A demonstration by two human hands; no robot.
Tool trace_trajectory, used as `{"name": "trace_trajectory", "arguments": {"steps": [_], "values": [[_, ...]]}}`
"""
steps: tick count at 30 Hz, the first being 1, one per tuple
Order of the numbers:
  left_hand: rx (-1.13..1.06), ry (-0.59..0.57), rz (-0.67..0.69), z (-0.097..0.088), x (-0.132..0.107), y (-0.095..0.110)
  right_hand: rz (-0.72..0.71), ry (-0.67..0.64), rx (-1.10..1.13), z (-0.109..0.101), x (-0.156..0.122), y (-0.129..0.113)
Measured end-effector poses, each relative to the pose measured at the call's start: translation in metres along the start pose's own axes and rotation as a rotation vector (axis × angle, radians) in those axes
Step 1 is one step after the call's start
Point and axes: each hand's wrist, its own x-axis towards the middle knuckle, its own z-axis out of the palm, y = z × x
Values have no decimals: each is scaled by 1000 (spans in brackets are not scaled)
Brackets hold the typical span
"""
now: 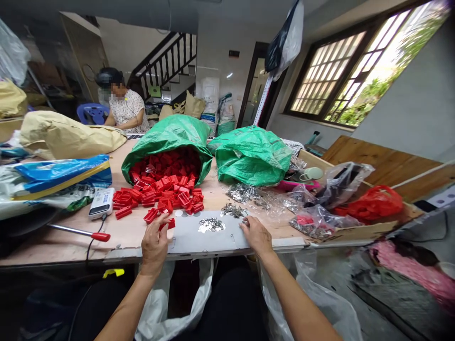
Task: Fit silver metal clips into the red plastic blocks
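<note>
My left hand rests at the near edge of the wooden table, its fingers closing on a small red plastic part. More red parts spill out of an open green bag just beyond it. My right hand lies on a grey sheet, fingertips touching small metal pieces near a little pile of them. Whether that hand pinches a piece is not clear.
A second green bag, clear bags of metal parts and a red bag lie to the right. A red-handled tool and a white device lie left. Another person sits at the far end. White bags hang under the table.
</note>
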Motion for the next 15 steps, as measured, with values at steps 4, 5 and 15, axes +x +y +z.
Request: {"name": "trace_trajectory", "arguments": {"steps": [4, 5, 15], "values": [[-522, -106, -460, 1, -14, 29, 21, -13, -47, 2, 4, -2], [-665, -138, -580, 0, -17, 37, 28, -12, -52, 2, 4, -1], [-1483, -503, -1532, -11, -63, 92, 67, 32, -93, 6, 1, -2]]}}
